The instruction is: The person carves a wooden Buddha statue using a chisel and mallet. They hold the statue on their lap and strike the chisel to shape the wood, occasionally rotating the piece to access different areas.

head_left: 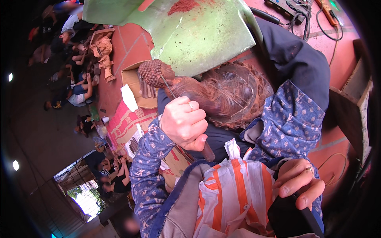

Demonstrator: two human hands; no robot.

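A dark brown wooden statue [198,89] with a knobbly, curl-covered head lies across my lap, the head pointing left. My left hand [184,121] is closed around a carving chisel [207,152]. Its wooden handle shows below the fist, and its thin metal shaft runs up to the statue's neck and jaw. Whether the tip touches the wood, I cannot tell. At the lower right, close to my body, my right hand [298,180] has its fingers curled over a black box-like object [291,218], cut off by the frame edge.
A green plastic sheet [206,39] with reddish shavings lies beyond the statue. On the left are a cardboard box [149,95] holding tools and a pale carved figure [104,59]. Cables and a power strip [327,12] lie far right, above a wooden crate [353,107]. Several people sit farther left.
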